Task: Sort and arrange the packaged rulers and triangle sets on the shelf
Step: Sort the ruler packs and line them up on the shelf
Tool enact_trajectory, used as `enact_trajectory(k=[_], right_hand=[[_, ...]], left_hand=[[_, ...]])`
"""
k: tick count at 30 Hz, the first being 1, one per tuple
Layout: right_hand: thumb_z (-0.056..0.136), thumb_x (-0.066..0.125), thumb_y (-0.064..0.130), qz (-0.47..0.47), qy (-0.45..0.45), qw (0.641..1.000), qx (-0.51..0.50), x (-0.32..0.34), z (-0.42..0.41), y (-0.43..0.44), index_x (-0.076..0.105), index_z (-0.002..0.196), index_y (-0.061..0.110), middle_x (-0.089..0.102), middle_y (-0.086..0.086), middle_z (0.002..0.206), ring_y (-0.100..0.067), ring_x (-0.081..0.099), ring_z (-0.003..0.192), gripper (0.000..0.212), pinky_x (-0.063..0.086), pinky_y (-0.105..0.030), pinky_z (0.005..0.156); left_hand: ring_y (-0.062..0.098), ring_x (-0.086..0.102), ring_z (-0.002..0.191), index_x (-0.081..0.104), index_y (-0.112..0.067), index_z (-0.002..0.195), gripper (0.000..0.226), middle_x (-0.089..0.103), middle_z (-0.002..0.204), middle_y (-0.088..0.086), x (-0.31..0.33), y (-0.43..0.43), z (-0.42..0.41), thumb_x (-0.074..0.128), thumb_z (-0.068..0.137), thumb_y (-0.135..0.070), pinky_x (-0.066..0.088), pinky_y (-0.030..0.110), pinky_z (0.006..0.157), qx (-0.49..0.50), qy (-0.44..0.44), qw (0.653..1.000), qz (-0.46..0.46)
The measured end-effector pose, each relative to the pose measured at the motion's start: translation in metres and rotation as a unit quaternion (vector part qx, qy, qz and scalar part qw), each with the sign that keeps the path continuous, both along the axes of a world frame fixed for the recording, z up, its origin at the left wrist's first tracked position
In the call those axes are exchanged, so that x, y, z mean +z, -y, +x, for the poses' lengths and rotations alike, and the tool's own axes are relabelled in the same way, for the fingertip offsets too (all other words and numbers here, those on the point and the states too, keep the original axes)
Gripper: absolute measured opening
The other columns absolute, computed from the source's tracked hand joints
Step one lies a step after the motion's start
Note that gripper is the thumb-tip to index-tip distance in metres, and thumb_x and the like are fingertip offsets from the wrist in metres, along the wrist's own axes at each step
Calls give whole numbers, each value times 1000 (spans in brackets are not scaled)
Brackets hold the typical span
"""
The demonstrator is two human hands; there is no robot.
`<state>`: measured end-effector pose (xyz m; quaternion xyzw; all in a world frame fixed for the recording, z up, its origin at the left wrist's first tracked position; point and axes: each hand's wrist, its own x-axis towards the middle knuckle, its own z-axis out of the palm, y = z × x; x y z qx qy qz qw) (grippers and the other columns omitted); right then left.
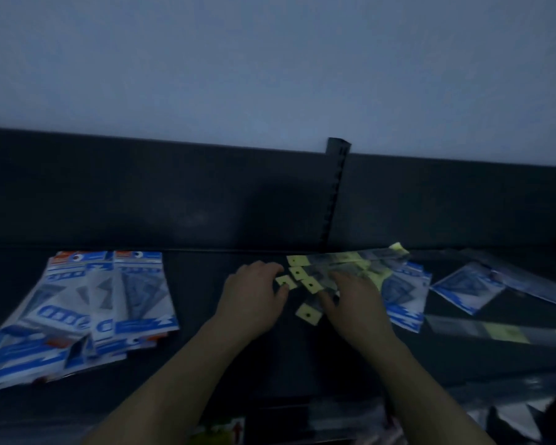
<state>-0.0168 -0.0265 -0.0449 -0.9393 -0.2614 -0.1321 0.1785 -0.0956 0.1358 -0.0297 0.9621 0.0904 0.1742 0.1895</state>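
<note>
Several clear ruler packs with yellow header tabs (334, 268) lie fanned on the dark shelf (206, 364) at the middle. My left hand (254, 297) rests at their tab ends, its fingertips touching a yellow tab (285, 281). My right hand (350, 300) lies flat over the packs, with another tab (308, 313) sticking out beside it. Blue-and-white triangle set packs (77, 313) are piled at the left. More triangle sets (405, 300) lie at the right. The scene is dim and blurred.
A single ruler pack (501, 332) lies apart at the right, near another triangle set (469, 289). A slotted upright (334, 194) divides the shelf's dark back panel. Other packaged goods (219, 431) show on a lower level at the bottom edge.
</note>
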Motion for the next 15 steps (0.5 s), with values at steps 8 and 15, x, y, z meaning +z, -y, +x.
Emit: enact_trajectory(k=[8, 15], right_hand=[[92, 48, 32, -70, -76, 994, 21, -12, 78, 90, 54, 85, 15, 59, -6, 97, -25, 56, 91, 20, 39, -32, 70], [90, 53, 33, -71, -57, 995, -46, -9, 117, 123, 63, 76, 12, 61, -5, 83, -21, 61, 77, 27, 41, -27, 61]], left_hand=[[22, 23, 141, 20, -25, 150, 54, 22, 157, 1, -17, 50, 104, 32, 100, -41, 22, 42, 115, -44, -142, 988, 35], [21, 55, 103, 59, -25, 108, 42, 61, 114, 1, -13, 75, 133, 40, 91, -59, 40, 30, 77, 19, -123, 984, 130]])
